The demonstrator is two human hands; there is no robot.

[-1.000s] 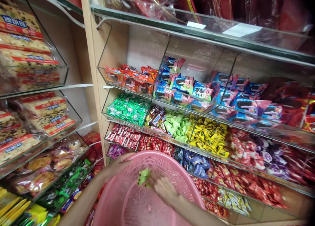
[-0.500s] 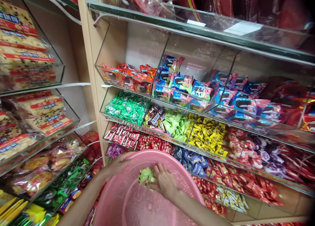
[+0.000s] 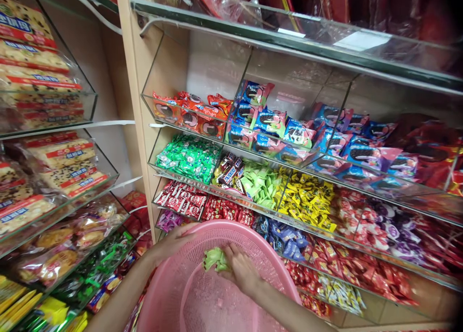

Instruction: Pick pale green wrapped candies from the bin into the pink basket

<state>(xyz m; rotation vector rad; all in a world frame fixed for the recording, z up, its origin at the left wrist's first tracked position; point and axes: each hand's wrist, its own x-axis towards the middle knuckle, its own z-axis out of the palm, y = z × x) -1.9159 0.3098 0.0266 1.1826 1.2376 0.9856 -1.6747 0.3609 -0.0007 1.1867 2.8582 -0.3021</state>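
A round pink plastic basket (image 3: 278, 269) with a perforated wall is in front of me, below the candy bins. My left hand (image 3: 175, 244) grips its left rim, with the fingertips partly hidden against it. Inside the basket, my right hand (image 3: 240, 269) is closed around several small light green wrapped candies (image 3: 216, 258), which stick out past its fingertips on the left. More candies in the same light green wrappers (image 3: 264, 183) fill a bin on the shelf just behind the basket.
Clear-fronted bins hold green candies (image 3: 190, 157), Snickers bars (image 3: 231, 172), yellow candies (image 3: 307, 199) and blue-wrapped cookies (image 3: 269, 119). A glass shelf edge (image 3: 253, 25) juts out above. Packaged crackers (image 3: 67, 163) fill the left shelves beyond a wooden upright (image 3: 132, 81).
The light green candies sit closer together at my right fingertips, and that hand has shifted slightly. My left hand stays on the rim. The view has moved a little.
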